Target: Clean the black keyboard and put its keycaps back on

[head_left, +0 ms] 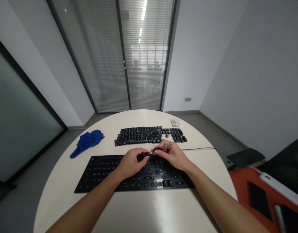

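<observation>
Above a black keyboard base [102, 168] with its keycaps mostly off, my hands meet almost tip to tip. My left hand [133, 163] is closed, pinching a small black piece [147, 154] that looks like a keycap. My right hand [172, 155] is closed around a small tool [166, 145] with a thin greyish part; a dark part shows at its fingertips, and its exact kind is unclear. Beyond the base, loose black keycaps [141, 134] lie in rows in a keyboard layout. A few keycaps [167, 183] sit on the base's near edge.
A crumpled blue cloth [88, 142] lies on the left of the round white table [144, 210]. A small clear bag [175, 122] rests at the back right. The keyboard cable [199, 148] runs off the right edge. An orange chair [246, 181] holds a phone [260, 200] and a white power strip [281, 188].
</observation>
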Action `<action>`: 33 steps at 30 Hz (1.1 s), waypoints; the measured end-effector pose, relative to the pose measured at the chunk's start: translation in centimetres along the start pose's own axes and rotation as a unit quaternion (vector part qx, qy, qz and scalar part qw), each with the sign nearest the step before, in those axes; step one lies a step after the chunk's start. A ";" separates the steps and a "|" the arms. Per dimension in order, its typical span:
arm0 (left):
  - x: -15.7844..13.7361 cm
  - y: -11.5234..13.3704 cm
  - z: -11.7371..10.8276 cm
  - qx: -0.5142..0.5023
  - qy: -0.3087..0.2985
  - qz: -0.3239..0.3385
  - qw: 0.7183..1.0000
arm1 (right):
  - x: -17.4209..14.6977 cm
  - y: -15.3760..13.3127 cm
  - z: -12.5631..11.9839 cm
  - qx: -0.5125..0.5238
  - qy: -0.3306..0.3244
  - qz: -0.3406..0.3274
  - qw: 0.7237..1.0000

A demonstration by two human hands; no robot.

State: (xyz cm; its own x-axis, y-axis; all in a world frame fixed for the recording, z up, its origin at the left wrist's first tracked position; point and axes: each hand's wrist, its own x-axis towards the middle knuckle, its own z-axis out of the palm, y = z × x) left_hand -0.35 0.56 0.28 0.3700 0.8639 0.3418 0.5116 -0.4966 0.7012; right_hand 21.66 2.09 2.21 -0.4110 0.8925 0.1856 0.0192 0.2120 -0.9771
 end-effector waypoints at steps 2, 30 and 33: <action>0.0 -0.1 -0.1 -0.005 -0.011 -0.001 1.000 | 0.0 0.1 0.0 -0.005 -0.005 -0.004 1.000; 0.7 -0.5 -0.7 -0.176 -0.045 -0.072 0.981 | -0.3 -0.6 -0.6 -0.139 -0.075 -0.070 0.985; 0.8 -0.6 -1.1 -0.198 -0.063 -0.074 0.975 | -0.5 -0.9 -0.6 -0.131 -0.096 -0.086 0.983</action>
State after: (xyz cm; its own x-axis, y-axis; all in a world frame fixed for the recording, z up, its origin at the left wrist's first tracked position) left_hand -1.18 1.61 0.81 0.4196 0.8940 0.1571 0.2353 -0.2743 0.9324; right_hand 22.40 1.74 3.09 -0.5934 0.7482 0.2969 0.1582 0.4700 -0.8684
